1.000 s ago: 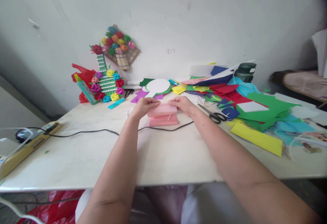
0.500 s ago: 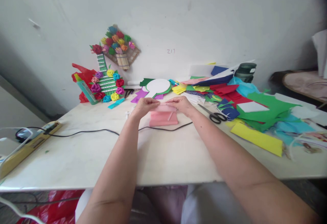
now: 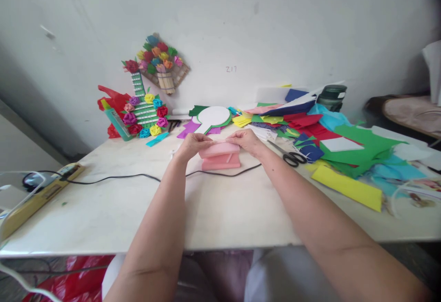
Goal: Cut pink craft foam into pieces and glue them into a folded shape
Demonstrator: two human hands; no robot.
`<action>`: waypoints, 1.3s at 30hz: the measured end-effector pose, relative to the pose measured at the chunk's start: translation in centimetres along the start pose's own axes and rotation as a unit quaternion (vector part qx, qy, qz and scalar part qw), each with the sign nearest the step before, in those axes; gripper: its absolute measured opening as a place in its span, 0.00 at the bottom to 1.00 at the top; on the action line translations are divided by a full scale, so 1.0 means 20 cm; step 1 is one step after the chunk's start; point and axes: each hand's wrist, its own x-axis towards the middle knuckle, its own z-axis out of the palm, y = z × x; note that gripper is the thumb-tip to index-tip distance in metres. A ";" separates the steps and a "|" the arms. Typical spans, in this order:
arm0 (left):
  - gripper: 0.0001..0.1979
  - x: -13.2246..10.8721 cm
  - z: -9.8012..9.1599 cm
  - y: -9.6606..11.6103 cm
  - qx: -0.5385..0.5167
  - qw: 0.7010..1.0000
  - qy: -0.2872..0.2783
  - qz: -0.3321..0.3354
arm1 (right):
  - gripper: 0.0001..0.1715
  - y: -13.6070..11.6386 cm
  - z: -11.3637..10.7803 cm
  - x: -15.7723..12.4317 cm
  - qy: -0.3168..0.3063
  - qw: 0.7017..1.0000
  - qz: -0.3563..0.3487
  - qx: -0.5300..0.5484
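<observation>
A small sheet of pink paper (image 3: 219, 149) is stretched between my two hands just above the table. My left hand (image 3: 194, 145) pinches its upper left corner, while my right hand (image 3: 246, 141) pinches the upper right. Below it on the table lies a second, deeper pink piece of paper (image 3: 220, 162), with a thin pale stick or strip on its right part. Behind my hands rests a white round cutout with a handle-like strip (image 3: 214, 116), backed with green. Black-handled scissors (image 3: 292, 158) lie to the right of my right hand.
Coloured paper scraps (image 3: 361, 145) and a folded yellow sheet (image 3: 346, 188) cover the right side. A paper-flower guitar (image 3: 144, 111) and a glue bottle (image 3: 117, 122) lean at the back left. A black cable (image 3: 138, 176) crosses the table from a power strip (image 3: 44, 196).
The pink paper between my hands has tilted or opened out, so more of its face shows. My hands have spread slightly apart and stay pinched on it.
</observation>
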 end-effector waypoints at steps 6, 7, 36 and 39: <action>0.18 0.00 0.00 0.01 0.007 1.000 0.016 0.010 | 0.15 0.01 0.00 0.01 0.003 1.000 -0.004 0.029; 0.18 0.00 0.00 0.01 0.001 1.000 0.015 0.013 | 0.15 0.01 0.00 0.01 0.003 0.999 -0.005 0.036; 0.18 -0.02 -0.02 -0.01 -0.118 0.992 -0.019 0.039 | 0.15 -0.03 -0.01 -0.01 -0.009 0.986 0.045 0.158; 0.17 -0.02 -0.03 -0.01 -0.120 0.992 -0.025 0.041 | 0.16 -0.02 -0.02 -0.01 -0.018 0.985 0.048 0.162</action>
